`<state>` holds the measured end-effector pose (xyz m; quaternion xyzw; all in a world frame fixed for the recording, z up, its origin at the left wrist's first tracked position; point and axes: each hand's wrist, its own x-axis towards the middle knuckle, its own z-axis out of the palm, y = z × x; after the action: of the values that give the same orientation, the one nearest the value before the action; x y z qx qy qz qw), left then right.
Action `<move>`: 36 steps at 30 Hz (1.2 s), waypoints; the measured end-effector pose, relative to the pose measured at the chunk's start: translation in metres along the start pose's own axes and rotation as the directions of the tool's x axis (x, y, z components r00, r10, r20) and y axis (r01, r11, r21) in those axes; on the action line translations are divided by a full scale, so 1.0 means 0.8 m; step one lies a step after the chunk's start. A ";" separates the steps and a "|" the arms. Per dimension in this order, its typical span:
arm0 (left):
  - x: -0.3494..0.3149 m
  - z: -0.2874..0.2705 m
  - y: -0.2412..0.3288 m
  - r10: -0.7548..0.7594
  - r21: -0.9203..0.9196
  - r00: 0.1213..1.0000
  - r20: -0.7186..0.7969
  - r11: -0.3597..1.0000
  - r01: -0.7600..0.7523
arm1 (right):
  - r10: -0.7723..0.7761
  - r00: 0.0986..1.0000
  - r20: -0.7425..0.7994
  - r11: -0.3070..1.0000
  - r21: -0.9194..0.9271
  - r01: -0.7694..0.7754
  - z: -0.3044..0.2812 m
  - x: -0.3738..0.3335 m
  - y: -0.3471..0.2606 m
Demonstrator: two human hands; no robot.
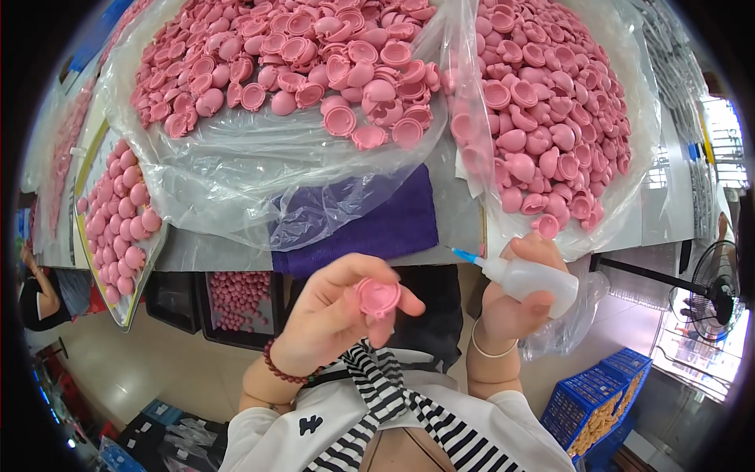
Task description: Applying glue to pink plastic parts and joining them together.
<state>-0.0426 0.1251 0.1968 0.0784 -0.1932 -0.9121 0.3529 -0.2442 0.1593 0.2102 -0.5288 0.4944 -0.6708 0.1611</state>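
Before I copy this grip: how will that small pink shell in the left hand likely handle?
The pink shell looks light: the left hand pinches it with fingertips alone. Its thin, cupped, rimmed form suggests it may flex if squeezed. Set on its dome it could rock, as those heaped on the plastic sheet lie tilted.

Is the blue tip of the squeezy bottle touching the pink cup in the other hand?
Apart. The head view shows a clear gap between the bottle's blue tip and the pink cup.

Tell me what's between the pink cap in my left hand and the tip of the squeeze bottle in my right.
Nothing. In the head view, the gap from the pink cap to the bottle's blue tip is bare; only dark clothing shows behind it.
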 end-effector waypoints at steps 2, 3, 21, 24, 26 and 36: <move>0.002 0.003 -0.002 0.010 0.083 1.000 0.026 0.996 -0.012 | 0.015 1.000 -0.002 1.000 -0.017 -0.015 0.001 -0.004 0.003; 0.005 0.009 -0.001 0.020 0.144 0.998 -0.058 0.990 -0.011 | 0.026 1.000 -0.007 0.999 -0.031 -0.026 0.001 -0.005 0.004; 0.008 0.019 -0.010 0.241 0.462 0.968 -0.068 0.868 -0.183 | -0.093 0.994 0.058 0.971 0.227 0.077 0.014 -0.014 -0.022; 0.008 0.018 -0.010 0.245 0.495 0.968 -0.046 0.848 -0.191 | -0.134 0.989 0.067 0.966 0.232 0.116 0.016 -0.017 -0.020; 0.008 0.018 -0.010 0.238 0.502 0.971 -0.036 0.844 -0.189 | -0.054 0.996 0.064 0.984 0.175 0.042 0.017 -0.019 -0.031; 0.008 0.018 -0.008 0.229 0.495 0.973 -0.030 0.849 -0.185 | -0.003 1.000 0.012 0.989 0.146 0.001 0.019 -0.020 -0.034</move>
<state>-0.0551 0.1297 0.2073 0.1836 -0.4088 -0.7859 0.4260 -0.2161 0.1760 0.2235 -0.5202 0.4422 -0.7022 0.2017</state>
